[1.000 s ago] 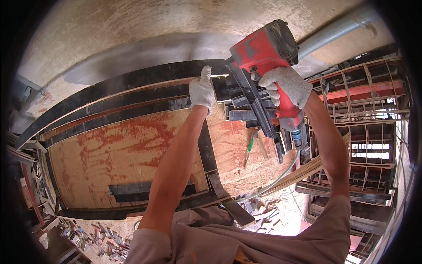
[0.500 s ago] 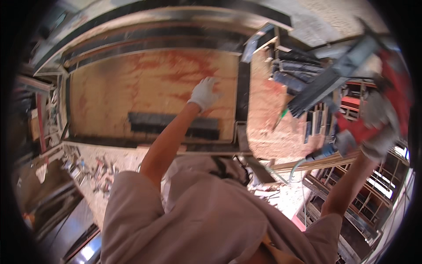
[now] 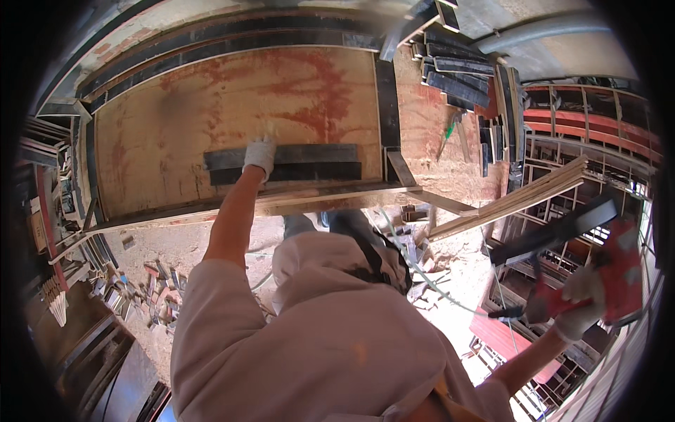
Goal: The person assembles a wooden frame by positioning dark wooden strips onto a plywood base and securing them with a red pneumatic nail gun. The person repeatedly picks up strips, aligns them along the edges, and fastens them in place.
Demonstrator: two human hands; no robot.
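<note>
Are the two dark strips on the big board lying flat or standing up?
Lying flat. The dark strips rest side by side on the wooden board, and the gloved left hand presses on them.

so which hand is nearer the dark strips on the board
Left. The left hand rests on the dark strips lying on the board; the right hand is far off to the right, holding the red nail gun.

Sun lights the dusty floor (image 3: 450,176) below me; wood scraps (image 3: 151,285) at eight o'clock, red frames (image 3: 590,119) at two.
</note>
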